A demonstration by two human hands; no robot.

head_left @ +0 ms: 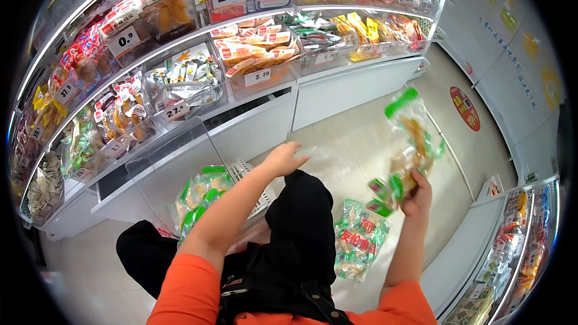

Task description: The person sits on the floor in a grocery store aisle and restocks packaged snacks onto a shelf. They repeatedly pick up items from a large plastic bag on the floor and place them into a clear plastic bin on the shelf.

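Note:
My right hand is closed round several clear snack packets with green ends and brownish food inside, held up over the floor. My left hand reaches out above my bent knee, its fingers apart. Beside its fingertips is a faint, blurred clear patch that I cannot make out. More green-ended packets lie in a clear-sided container beyond my left forearm. On the floor between my knee and right forearm lies a clear bag with green and red print.
In front, shelves hold clear bins of packaged snacks with price cards. Below is a white cabinet base. A clear panel and a white slotted basket stand near my left arm. At right is another snack shelf; a round red floor sticker lies beyond.

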